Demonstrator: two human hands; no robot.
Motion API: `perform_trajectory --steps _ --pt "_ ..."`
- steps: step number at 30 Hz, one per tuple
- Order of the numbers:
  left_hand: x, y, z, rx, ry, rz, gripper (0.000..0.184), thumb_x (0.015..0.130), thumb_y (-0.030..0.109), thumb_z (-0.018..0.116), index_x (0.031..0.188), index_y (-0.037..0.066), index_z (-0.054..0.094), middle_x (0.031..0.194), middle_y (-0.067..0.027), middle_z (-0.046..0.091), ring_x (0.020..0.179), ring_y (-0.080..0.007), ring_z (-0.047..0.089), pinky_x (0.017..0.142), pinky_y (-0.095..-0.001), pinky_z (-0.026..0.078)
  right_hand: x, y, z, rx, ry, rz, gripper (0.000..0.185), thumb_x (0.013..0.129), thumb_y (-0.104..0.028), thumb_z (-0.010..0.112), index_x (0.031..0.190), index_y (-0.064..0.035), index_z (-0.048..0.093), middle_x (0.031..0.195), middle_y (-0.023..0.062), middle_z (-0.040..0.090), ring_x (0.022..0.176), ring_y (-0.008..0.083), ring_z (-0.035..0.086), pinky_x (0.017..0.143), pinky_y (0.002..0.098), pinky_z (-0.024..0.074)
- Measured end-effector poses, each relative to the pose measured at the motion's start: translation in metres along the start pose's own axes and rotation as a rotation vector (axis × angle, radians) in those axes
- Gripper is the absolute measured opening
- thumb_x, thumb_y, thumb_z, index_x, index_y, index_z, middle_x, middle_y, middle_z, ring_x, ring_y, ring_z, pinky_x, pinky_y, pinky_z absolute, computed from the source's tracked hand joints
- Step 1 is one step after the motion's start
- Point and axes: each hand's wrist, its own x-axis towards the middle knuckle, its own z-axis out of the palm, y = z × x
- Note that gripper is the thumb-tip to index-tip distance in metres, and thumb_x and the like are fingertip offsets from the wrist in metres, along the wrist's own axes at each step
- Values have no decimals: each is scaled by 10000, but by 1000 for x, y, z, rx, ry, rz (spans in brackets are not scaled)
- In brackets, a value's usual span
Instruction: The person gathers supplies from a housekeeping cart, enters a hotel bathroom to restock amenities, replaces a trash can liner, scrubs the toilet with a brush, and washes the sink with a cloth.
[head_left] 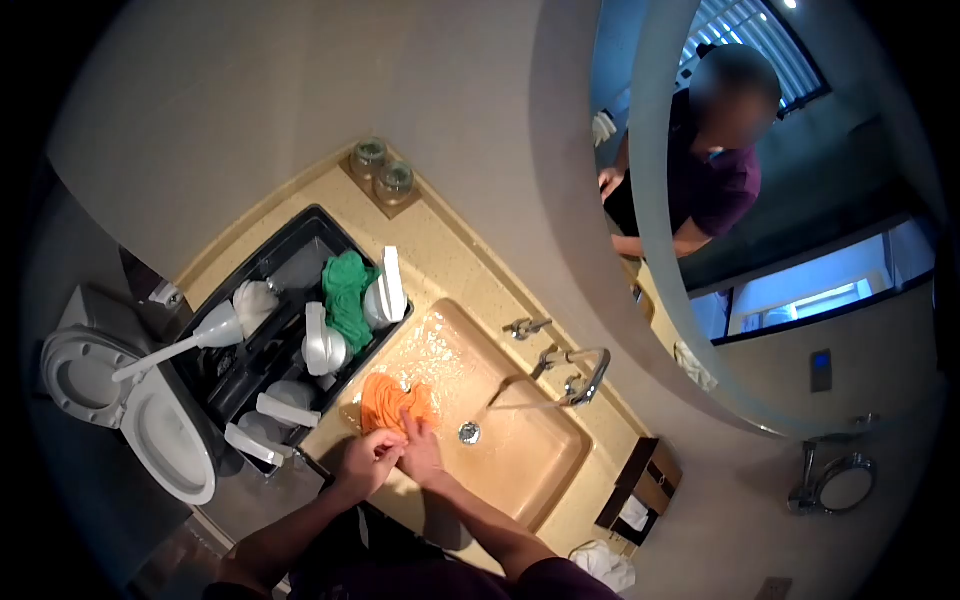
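Note:
A wet, bunched orange cloth (pixel 392 402) lies in the near left corner of the beige sink (pixel 545 455). My left hand (pixel 368 464) is at the sink's near rim with its fingers curled in against my right hand; whatever it may hold is too small to make out. Alongside it, my right hand (pixel 421 456) has its fingers stretched out toward the cloth, their tips at its lower edge. Water glistens in the basin, and a stream seems to run from the chrome faucet (pixel 590 378).
Left of the sink, a black caddy (pixel 318 215) holds white spray bottles, a green cloth (pixel 347 300) and a white brush (pixel 205 332). Glass jars (pixel 394 182) stand in the back corner. A tissue box (pixel 645 480) sits at right. A toilet (pixel 170 445) is at far left.

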Motion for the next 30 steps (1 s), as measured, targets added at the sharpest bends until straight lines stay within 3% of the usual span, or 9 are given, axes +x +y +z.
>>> perform_trajectory --steps 2,9,12,16,21,25,27,28,30 --pt "3 12 2 -27 -40 -35 106 937 41 641 1022 -19 659 906 -53 696 842 -89 641 758 -238 499 -35 31 3 -34 -72 -18 566 792 -272 700 1349 -311 601 1607 162 264 1367 469 342 1103 521 369" --pt "13 -27 18 1 -32 -59 135 921 91 666 1025 5 674 910 -69 716 798 -128 653 744 -267 515 -110 164 -12 -204 -105 33 522 747 -245 737 1262 -291 673 1607 43 320 1427 403 339 1138 477 345" --pt "20 -29 26 62 -68 -5 125 925 103 689 1020 22 678 893 -42 702 826 -99 649 747 -252 516 -106 198 -33 -136 19 150 545 757 -216 730 1291 -288 654 1586 82 351 1406 414 368 1128 475 359" --pt "23 39 30 267 -176 -85 167 926 117 684 1060 17 694 957 -88 734 861 -139 678 777 -277 538 -141 225 -6 -5 179 382 585 797 -233 712 1367 -271 586 1549 242 343 1329 448 453 1079 490 420" --pt "33 -31 36 232 -284 40 181 916 112 682 1045 -14 687 934 -109 726 847 -146 670 774 -290 536 -186 161 9 121 13 755 634 831 -370 704 1403 -185 504 1249 300 489 1088 455 565 951 497 488" --pt "47 -92 51 294 -327 74 229 887 158 667 1045 -8 666 891 -153 720 844 -263 709 759 -348 552 -166 99 17 357 -63 958 722 784 -451 737 1398 -153 501 1226 332 495 1077 473 578 937 498 504" --pt "52 -103 59 494 -311 -59 332 876 216 691 1118 -6 641 923 -163 715 894 -273 705 779 -354 550 -138 76 21 445 -62 897 789 753 -507 746 1405 -145 488 1253 342 489 1071 474 588 932 495 509" --pt "59 -114 64 618 -352 -117 517 859 298 726 1242 -11 565 1089 -189 687 946 -287 696 730 -379 583 -122 66 28 460 -15 814 756 761 -468 757 1393 -141 501 1206 318 534 1062 459 600 934 484 511" --pt "63 -104 82 504 -316 -201 582 856 325 736 1280 -12 523 1157 -195 655 951 -294 692 682 -388 598 -90 61 51 570 85 592 674 768 -383 787 1348 -131 551 1112 263 622 1053 414 628 934 455 516"
